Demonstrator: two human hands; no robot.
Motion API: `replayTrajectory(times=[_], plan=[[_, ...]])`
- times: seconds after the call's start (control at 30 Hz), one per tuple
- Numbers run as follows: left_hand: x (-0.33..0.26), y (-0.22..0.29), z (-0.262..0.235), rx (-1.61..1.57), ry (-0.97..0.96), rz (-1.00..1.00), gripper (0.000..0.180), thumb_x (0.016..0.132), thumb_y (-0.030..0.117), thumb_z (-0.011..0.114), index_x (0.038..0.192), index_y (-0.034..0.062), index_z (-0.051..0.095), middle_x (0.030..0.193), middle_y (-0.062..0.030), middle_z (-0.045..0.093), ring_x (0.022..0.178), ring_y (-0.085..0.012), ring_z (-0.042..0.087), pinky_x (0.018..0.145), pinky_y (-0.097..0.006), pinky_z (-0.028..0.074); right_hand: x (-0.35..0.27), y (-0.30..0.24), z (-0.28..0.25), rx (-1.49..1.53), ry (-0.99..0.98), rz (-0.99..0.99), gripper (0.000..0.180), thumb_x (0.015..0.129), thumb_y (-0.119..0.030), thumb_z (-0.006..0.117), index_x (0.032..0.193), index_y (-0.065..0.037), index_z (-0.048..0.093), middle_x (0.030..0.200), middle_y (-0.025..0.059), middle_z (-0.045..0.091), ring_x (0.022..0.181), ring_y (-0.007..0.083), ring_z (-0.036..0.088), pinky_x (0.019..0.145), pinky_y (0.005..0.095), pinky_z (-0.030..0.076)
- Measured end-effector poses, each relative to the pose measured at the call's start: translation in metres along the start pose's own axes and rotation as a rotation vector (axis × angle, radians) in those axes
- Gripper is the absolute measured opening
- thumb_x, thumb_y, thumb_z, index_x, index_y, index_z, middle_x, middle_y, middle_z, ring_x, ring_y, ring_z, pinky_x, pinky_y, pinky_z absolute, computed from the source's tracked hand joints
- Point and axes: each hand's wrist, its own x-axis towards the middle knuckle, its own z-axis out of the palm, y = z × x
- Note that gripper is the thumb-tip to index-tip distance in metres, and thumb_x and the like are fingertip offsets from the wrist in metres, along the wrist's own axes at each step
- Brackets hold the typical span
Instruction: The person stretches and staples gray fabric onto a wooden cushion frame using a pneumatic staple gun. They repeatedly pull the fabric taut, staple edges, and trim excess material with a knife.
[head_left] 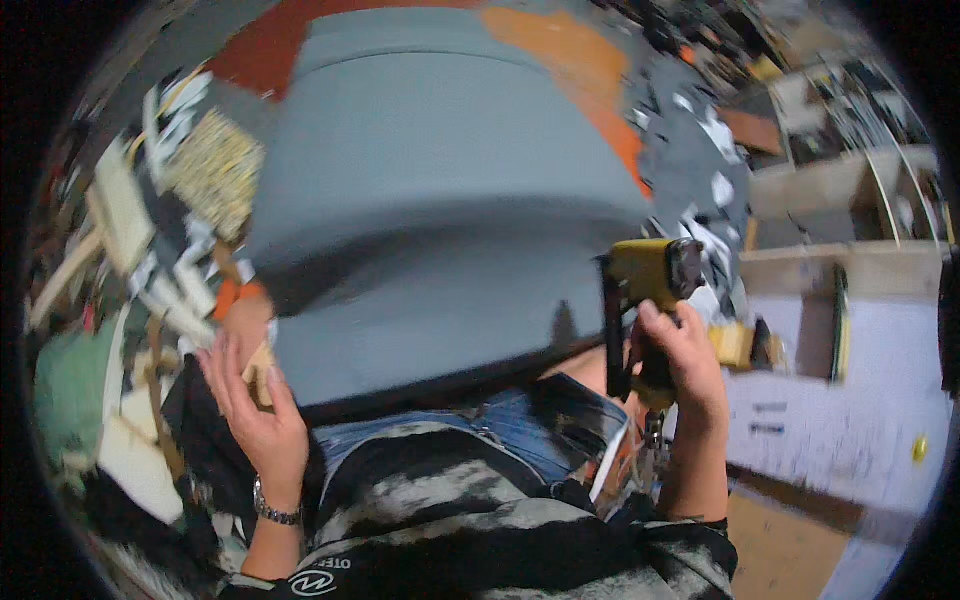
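While your right hand (678,365) wraps tight around the grip of a yellow staple gun (648,290) held upright beside the grey upholstered piece (430,200), your left hand (250,400), fingers spread and holding nothing, presses the piece's left lower edge.

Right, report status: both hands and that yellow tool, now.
Right hand gripping yellow staple gun, raised off the grey upholstered piece. Left hand open at its lower left edge. Nothing between tool and fabric.
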Motion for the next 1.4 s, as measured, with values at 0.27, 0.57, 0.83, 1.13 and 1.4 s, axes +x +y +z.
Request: replayTrajectory(times=[0.27,0.57,0.83,1.13,1.4], plan=[[0.022,0.205,0.123,-0.178,-0.798,0.833,0.06,0.098,0.028,0.071,0.148,0.0023,0.052,0.163,-0.0216,0.041,0.157,-0.0459,0.026,0.126,-0.06,0.024,-0.063,0.131,-0.13,0.127,0.412,0.087,0.026,0.096,-0.028,0.075,0.104,-0.004,0.067,0.081,-0.0007,0.064,0.071,0.009,0.058,0.064,0.0276,0.047],[-0.018,0.313,0.235,-0.009,-0.794,1.0,0.075,0.095,0.038,0.074,0.155,0.003,0.046,0.164,-0.0234,0.039,0.157,-0.0418,0.028,0.128,-0.057,0.022,-0.062,0.184,-0.179,-0.175,0.312,0.218,0.035,0.086,-0.016,0.074,0.118,-0.001,0.069,0.093,0.0056,0.071,0.084,0.0102,0.063,0.078,0.0308,0.052],[-0.031,0.329,0.255,-0.004,-0.778,0.872,0.071,0.094,0.029,0.073,0.159,0.0162,0.046,0.165,-0.0301,0.034,0.157,-0.046,0.025,0.128,-0.057,0.021,0.025,0.145,-0.195,-0.26,0.086,-0.041,0.041,0.09,-0.028,0.075,0.118,0.001,0.072,0.098,0.0143,0.077,0.091,0.018,0.068,0.089,0.038,0.054],[-0.045,0.334,0.267,-0.003,-0.765,0.777,0.065,0.096,0.021,0.065,0.158,0.0296,0.048,0.167,-0.0346,0.025,0.159,-0.0483,0.019,0.128,-0.058,0.016,0.151,0.1,-0.175,-0.569,-0.181,0.112,0.046,0.09,-0.039,0.072,0.107,0.003,0.076,0.081,0.0119,0.073,0.072,0.0211,0.067,0.07,0.0368,0.054],[-0.047,0.335,0.267,0.003,-0.759,0.769,0.065,0.098,0.017,0.059,0.16,0.031,0.046,0.167,-0.0356,0.025,0.159,-0.0494,0.017,0.128,-0.059,0.014,0.175,0.076,-0.166,-0.689,-0.27,0.265,0.058,0.081,-0.048,0.071,0.087,0.01,0.074,0.083,0.0219,0.076,0.08,0.033,0.076,0.078,0.0425,0.058]])
